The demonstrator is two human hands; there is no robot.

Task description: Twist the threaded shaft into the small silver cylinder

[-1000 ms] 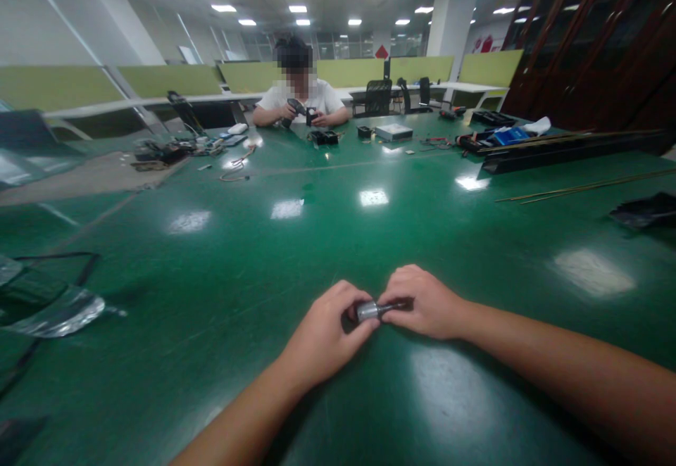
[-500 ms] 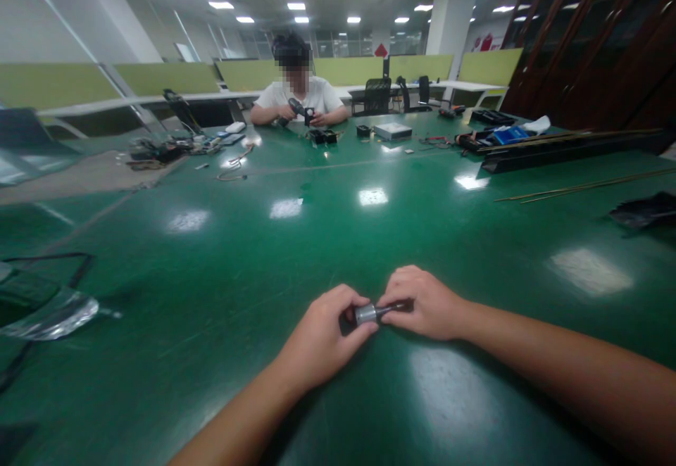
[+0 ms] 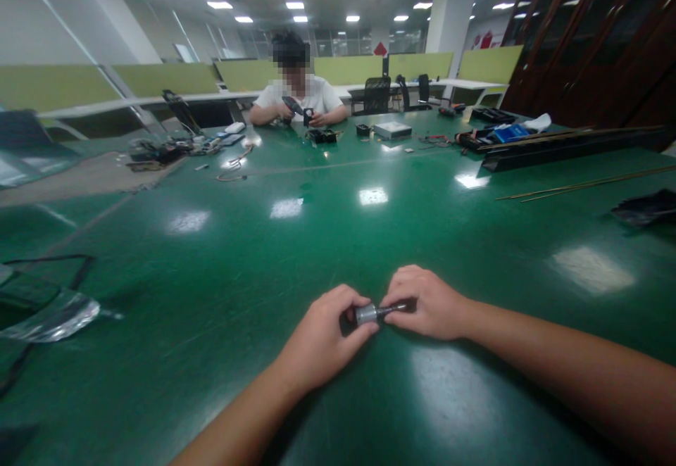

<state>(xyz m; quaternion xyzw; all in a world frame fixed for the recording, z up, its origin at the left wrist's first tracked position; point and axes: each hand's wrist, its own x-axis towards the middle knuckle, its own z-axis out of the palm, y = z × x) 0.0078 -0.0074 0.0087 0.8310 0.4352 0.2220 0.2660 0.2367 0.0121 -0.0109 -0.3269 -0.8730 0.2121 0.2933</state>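
Just above the green tabletop (image 3: 338, 241), a short silver metal cylinder (image 3: 366, 313) sits between the thumb and fingers of my left hand (image 3: 320, 336), which is closed on it. A dark part at its left end is mostly hidden by that hand. From the right end a thin metal shaft (image 3: 393, 308) sticks out, roughly level. My right hand (image 3: 427, 304) is closed, its thumb and fingertips around the shaft close to the cylinder. The shaft's tip shows in the hollow of that hand.
Across the table a person in a white shirt (image 3: 322, 93) holds a dark power tool (image 3: 293, 105). A silver box (image 3: 391, 130), long dark channel (image 3: 570, 149) and thin rods (image 3: 581, 186) lie toward the far right. At left is a clear plastic bag (image 3: 58, 318).
My right hand has shifted very slightly right along the shaft, and a little more of the metal shows beside the cylinder. My left hand keeps its hold.
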